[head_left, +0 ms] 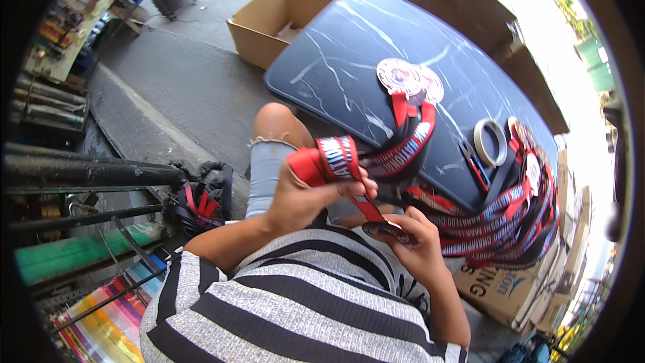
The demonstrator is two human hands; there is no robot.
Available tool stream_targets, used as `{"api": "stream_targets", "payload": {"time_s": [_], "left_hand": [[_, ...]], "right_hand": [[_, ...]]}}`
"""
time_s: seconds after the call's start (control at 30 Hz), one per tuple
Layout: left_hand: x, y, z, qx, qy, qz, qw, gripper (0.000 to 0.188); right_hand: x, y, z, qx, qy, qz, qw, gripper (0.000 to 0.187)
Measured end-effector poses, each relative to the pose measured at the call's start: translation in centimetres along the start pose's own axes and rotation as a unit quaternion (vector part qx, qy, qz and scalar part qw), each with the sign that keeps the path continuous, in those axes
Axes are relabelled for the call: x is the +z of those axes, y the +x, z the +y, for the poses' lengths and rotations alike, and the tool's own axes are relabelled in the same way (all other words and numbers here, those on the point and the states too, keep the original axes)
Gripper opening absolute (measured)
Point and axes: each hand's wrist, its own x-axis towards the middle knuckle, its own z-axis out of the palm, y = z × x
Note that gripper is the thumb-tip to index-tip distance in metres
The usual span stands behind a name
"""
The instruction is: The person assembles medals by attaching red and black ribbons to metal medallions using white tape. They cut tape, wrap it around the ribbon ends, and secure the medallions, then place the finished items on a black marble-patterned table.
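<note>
On a dark marble-look table (336, 60) outdoors, finished medals (406, 79) lie stacked. We clamp the folded ribbon (329, 160) in the left hand (302, 195) and pinch its medal (384, 230) in the right hand (420, 242); keep the folds flat and taut. Tape (490, 142) lies near.

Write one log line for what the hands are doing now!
left hand: grips folded red ribbon | right hand: holds medal | table: more medals, tape roll
</note>
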Motion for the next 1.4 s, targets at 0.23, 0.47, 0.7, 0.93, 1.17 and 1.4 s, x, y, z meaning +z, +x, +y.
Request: {"api": "stream_targets", "payload": {"time_s": [0.23,0.47,0.7,0.93,1.17,1.4], "left_hand": [[-0.5,1.0,0.9,0.080,0.048,0.050,0.994,0.019],[-0.1,0.4,2.9,0.109,-0.024,-0.015,0.994,0.024],[0.6,0.9,0.7,0.068,0.163,-0.147,0.973,0.015],[0.0,0.9,1.0,-0.117,0.141,-0.083,0.980,0.028],[-2.1,1.0,2.1,-0.305,-0.010,-0.432,0.848,0.047],[-1.4,0.8,-0.7,-0.285,-0.241,-0.493,0.786,0.056]], "right_hand": [[1.9,-0.6,7.4,0.001,-0.051,-0.077,0.996,0.022],[3.9,0.7,11.0,0.175,-0.225,-0.215,0.934,0.032],[2.2,2.5,1.6,-0.013,0.249,-0.125,0.960,0.031],[0.4,1.9,-2.7,0.106,0.160,0.007,0.981,0.015],[-1.9,4.5,-4.9,-0.129,0.095,-0.123,0.979,0.010],[-3.6,10.9,-4.3,-0.207,-0.105,0.102,0.967,0.020]]}}
